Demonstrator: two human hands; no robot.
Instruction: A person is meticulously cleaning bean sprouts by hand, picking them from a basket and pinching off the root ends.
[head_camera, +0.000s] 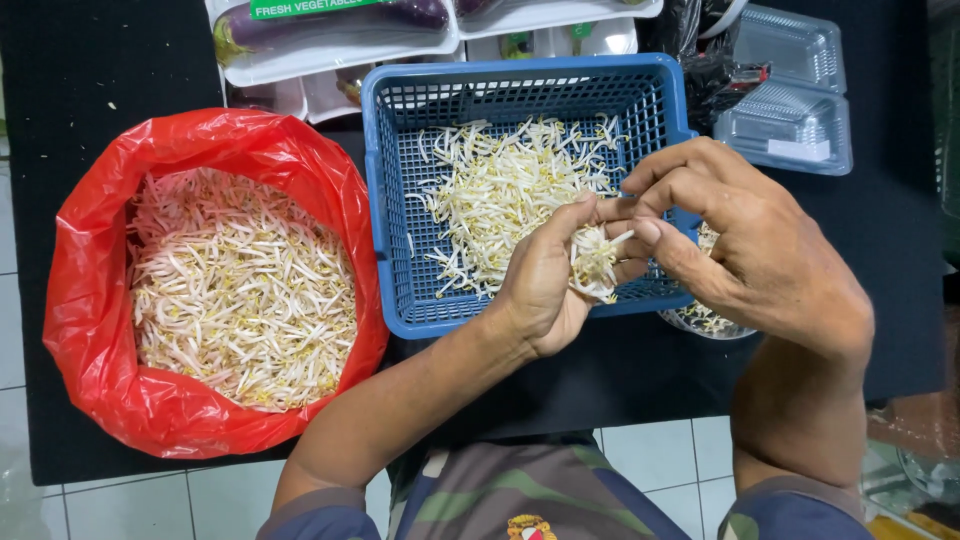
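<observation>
My left hand (545, 280) cups a small bunch of bean sprouts (597, 262) over the front right corner of a blue plastic basket (395, 260). My right hand (745, 240) reaches in from the right, its fingertips pinching at that bunch. A loose pile of bean sprouts (500, 195) lies in the basket. To the left, a red plastic bag (90, 300) stands open and full of bean sprouts (240, 290).
Everything rests on a black table (80, 60). Trays of wrapped aubergines (330, 25) sit behind the basket. Clear plastic lidded boxes (790, 100) stand at the back right. A clear container with sprouts (710, 320) peeks out under my right hand. White floor tiles (150, 505) show below.
</observation>
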